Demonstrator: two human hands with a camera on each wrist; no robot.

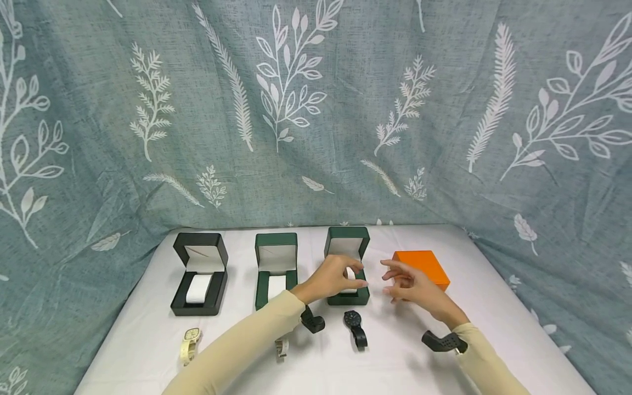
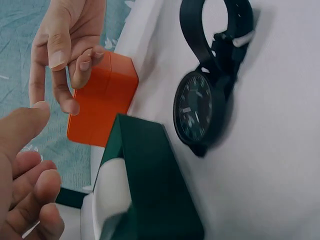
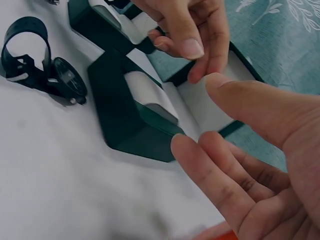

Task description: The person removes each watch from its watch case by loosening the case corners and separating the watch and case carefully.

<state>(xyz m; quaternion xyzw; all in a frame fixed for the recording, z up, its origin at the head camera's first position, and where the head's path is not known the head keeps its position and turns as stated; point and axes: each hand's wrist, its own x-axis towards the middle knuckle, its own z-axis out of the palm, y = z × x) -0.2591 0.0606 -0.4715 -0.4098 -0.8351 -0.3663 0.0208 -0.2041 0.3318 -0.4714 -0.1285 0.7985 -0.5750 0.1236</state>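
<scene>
My left hand (image 1: 338,278) is over the right-hand green watch box (image 1: 348,299), with relaxed fingers and nothing in them. The box's lid is raised, and a white cushion (image 3: 150,92) lies inside it. Facing it, my right hand (image 1: 412,285) hovers in front of the orange box (image 1: 422,263), fingers loosely bent and empty. A black watch (image 1: 353,321) with a round dark dial lies on the white cloth before the green box. In the left wrist view its strap (image 2: 197,35) forms a loop.
Farther left stand another open green watch box (image 1: 276,241) and an open black watch box (image 1: 199,304), each with a white cushion. A gold-toned watch (image 1: 190,345) lies at the left. Part of a metal watch (image 1: 282,348) shows beside my left sleeve. A patterned curtain (image 1: 316,109) hangs behind.
</scene>
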